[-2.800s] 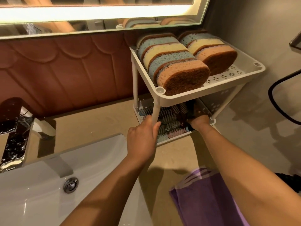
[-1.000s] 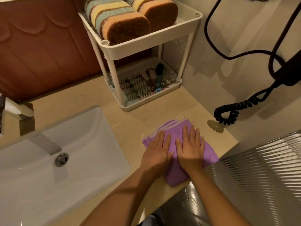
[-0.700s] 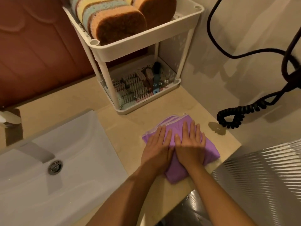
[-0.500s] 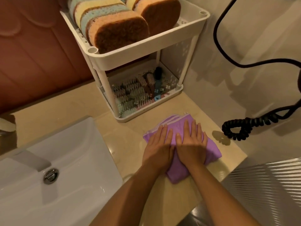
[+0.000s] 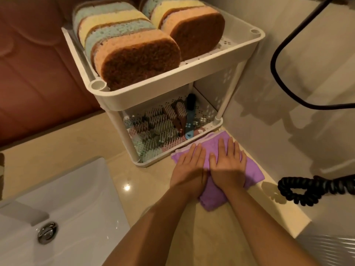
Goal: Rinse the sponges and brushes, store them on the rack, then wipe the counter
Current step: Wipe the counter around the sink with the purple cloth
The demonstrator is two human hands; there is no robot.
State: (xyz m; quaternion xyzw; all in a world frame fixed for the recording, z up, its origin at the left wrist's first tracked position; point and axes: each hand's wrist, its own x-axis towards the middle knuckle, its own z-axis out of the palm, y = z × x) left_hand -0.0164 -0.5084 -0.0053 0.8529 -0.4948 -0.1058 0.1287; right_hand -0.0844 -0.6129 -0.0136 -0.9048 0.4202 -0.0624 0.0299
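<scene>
- The left hand (image 5: 189, 166) lies flat on the purple cloth (image 5: 252, 170), palm down. Its fingers are straight and close together, and it presses rather than grasps.
- The right hand (image 5: 228, 167) lies flat on the same cloth in the same way, with its fingers straight and slightly spread. The two hands sit side by side, thumbs meeting at the middle.
- The cloth is folded and bunched on the beige counter (image 5: 153, 181), with one corner sticking out toward the person between the forearms. Its far edge reaches the front lip of the rack's lower tier, though I cannot tell whether the two touch.
- The white two-tier rack (image 5: 172, 87) stands on the counter in the corner, just beyond the hands.
- The sponges (image 5: 134, 54) stand on edge in two rows on the upper tier. They are blue, yellow and peach, with brown scouring faces turned toward the camera.
- The brushes (image 5: 159, 127) lie in a heap on the perforated lower tier, bristles in pale green and pink. A blue handle (image 5: 189, 121) and a dark one lie on the right side of the heap.
- A white sink (image 5: 80, 198) is set into the counter to the left, with a metal drain plug (image 5: 47, 232) in the basin.
- A black coiled cord (image 5: 307, 189) rests at the right, near the cloth but apart from it, and a smooth black cable (image 5: 278, 73) loops up the pale wall.
- Reddish-brown panelling (image 5: 38, 73) backs the counter on the left.
</scene>
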